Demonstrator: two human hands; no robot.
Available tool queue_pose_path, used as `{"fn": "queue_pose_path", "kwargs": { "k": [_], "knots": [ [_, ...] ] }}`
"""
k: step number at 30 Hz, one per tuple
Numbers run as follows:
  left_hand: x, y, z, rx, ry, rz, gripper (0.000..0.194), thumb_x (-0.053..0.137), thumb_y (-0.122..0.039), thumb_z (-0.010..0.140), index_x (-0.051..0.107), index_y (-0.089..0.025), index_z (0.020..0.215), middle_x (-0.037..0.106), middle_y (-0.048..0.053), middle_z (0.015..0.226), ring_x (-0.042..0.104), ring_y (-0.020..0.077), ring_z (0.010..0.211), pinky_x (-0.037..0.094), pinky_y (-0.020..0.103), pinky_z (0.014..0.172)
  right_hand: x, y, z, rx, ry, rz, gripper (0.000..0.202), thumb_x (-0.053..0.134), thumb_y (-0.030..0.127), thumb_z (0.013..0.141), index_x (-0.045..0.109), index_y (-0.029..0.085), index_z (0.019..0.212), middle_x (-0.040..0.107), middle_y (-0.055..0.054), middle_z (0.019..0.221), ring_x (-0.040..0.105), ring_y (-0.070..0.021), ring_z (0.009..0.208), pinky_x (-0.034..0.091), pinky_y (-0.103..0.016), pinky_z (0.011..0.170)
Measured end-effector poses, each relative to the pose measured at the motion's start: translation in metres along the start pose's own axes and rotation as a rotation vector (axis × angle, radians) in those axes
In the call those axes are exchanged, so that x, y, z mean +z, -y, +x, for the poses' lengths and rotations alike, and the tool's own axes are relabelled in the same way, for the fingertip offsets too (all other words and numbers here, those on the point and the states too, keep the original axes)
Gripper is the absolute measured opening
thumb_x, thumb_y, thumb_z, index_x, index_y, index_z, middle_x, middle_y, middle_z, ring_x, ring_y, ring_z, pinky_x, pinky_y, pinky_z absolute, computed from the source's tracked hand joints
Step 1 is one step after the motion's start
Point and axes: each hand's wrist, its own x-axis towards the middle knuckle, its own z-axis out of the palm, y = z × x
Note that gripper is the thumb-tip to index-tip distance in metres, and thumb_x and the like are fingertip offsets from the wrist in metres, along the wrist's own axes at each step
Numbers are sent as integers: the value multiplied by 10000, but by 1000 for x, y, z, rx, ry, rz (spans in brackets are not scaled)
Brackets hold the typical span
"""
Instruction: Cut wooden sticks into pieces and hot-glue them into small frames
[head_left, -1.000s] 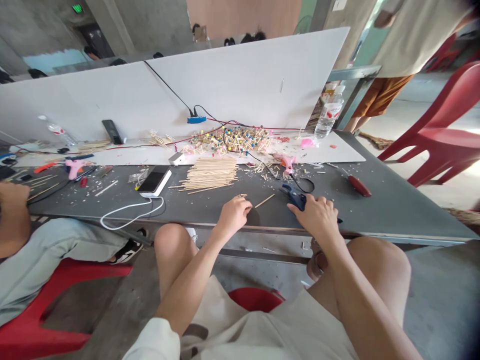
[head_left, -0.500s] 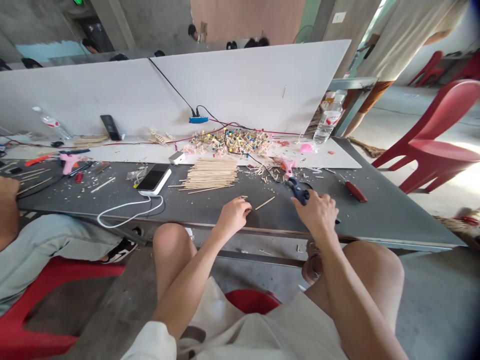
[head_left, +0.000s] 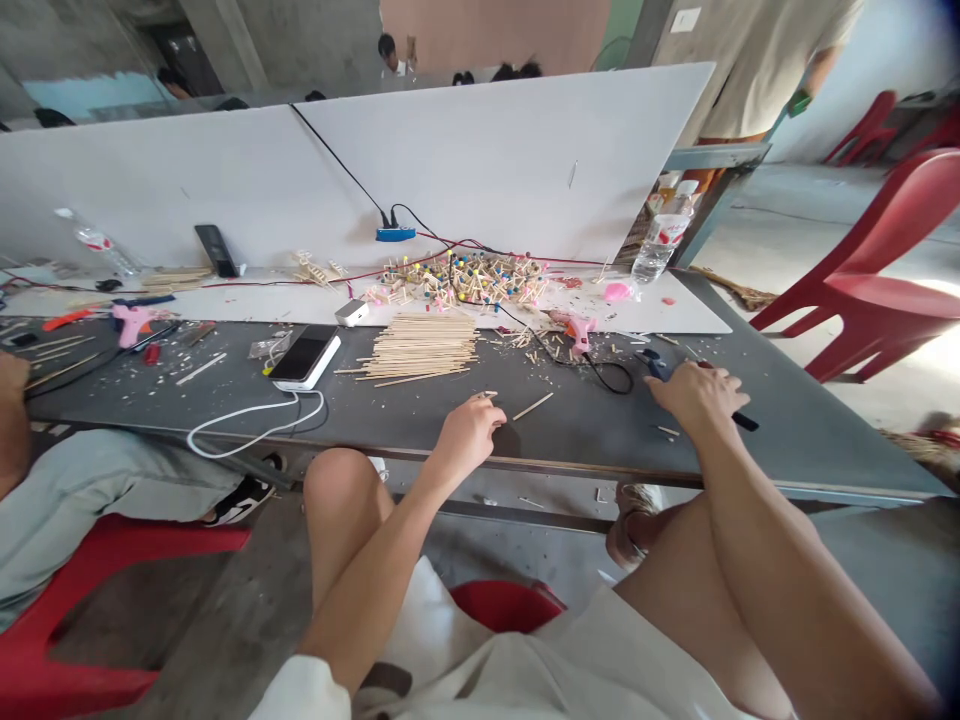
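My left hand (head_left: 471, 432) is closed near the table's front edge, with the tip of a small wooden stick (head_left: 486, 394) showing at its fingers. Just right of it a loose stick (head_left: 533, 405) lies on the grey table. Over at the right, my right hand (head_left: 701, 398) lies palm down over dark blue cutters (head_left: 656, 366), its thumb and fingers spread; the hand partly hides the tool. A dark handle end (head_left: 745, 421) sticks out beyond its fingers. Behind my left hand lies a bundle of thin sticks (head_left: 424, 350).
Small sticks with coloured balls (head_left: 480, 278) are heaped before the white board (head_left: 360, 180). A pink glue gun (head_left: 580, 335), a bottle (head_left: 664, 235) and a phone on a white block (head_left: 306, 358) stand around. A seated person's leg (head_left: 127, 470) is at the left.
My right hand and the dark blue cutters have moved right, away from the pink glue gun, and its fingers now cover the red-handled tool. My left hand has stayed nearly in place.
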Motion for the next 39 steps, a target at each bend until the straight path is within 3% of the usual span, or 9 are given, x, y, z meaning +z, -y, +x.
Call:
{"fn": "queue_pose_path", "kwargs": {
  "k": [9, 16, 19, 22, 24, 26, 31, 35, 39],
  "knots": [
    [0, 4, 1, -10, -23, -29, 248, 560, -10, 821, 723, -197, 801, 690, 58, 848, 665, 210, 905, 508, 280, 740, 35, 4, 6, 39, -105, 36, 741, 566, 583, 824, 552, 27, 1312, 419, -359, 1372, 369, -492, 1282, 272, -650, 1001],
    [-2, 6, 2, -40, -15, -12, 203, 591, -63, 835, 737, -199, 872, 709, 62, 896, 659, 217, 876, 498, 294, 739, 18, 18, -24, -19, -188, 82, 613, 562, 450, 869, 537, 34, 1318, 446, -330, 1369, 349, -487, 1303, 213, -692, 1023],
    [-4, 4, 1, -47, -13, -6, 193, 602, -73, 836, 740, -200, 884, 712, 66, 912, 660, 225, 883, 489, 295, 725, 8, 27, -41, -323, -306, 227, 461, 515, 318, 901, 599, 86, 1291, 531, -264, 1327, 423, -417, 1275, 294, -587, 1039],
    [-6, 4, 2, -71, -41, -21, 154, 628, -101, 834, 741, -196, 879, 715, 66, 913, 658, 215, 834, 479, 292, 712, 10, 39, -61, -702, -96, 355, 337, 568, 223, 859, 684, 192, 1174, 695, -84, 1085, 613, -226, 1023, 434, -332, 944],
    [-10, 5, 3, -90, -93, -50, 141, 626, -118, 842, 741, -193, 877, 715, 62, 903, 647, 189, 768, 475, 282, 704, 17, 48, -73, -932, 67, 432, 318, 619, 220, 834, 704, 191, 1139, 699, -68, 1067, 634, -193, 909, 460, -291, 861],
    [-15, 9, 3, -102, -163, -78, 157, 592, -137, 870, 739, -193, 871, 711, 54, 871, 625, 162, 705, 469, 267, 690, 25, 56, -82, -1067, 135, 427, 282, 619, 221, 849, 717, 193, 1112, 688, -74, 1060, 629, -188, 893, 458, -282, 835],
    [-28, 25, 4, -186, -334, -66, 143, 587, -163, 876, 725, -198, 877, 723, 32, 843, 625, 147, 699, 477, 256, 716, 37, 69, -88, -1034, 77, 352, 140, 589, 226, 890, 720, 199, 932, 672, -62, 927, 598, -170, 781, 424, -265, 737],
    [-28, 35, 3, -310, -223, -36, 110, 669, -218, 839, 736, -199, 924, 742, 40, 847, 644, 163, 693, 493, 273, 715, 42, 74, -88, -971, 30, 349, 117, 589, 256, 891, 692, 206, 864, 677, -55, 890, 585, -178, 743, 386, -281, 673],
    [-20, 39, 7, -318, -128, -22, 119, 674, -256, 845, 758, -203, 911, 754, 60, 867, 665, 184, 736, 490, 284, 728, 50, 81, -87, -888, -33, 376, 149, 561, 260, 896, 693, 191, 887, 687, -81, 888, 593, -200, 733, 382, -300, 650]
  ]
}}
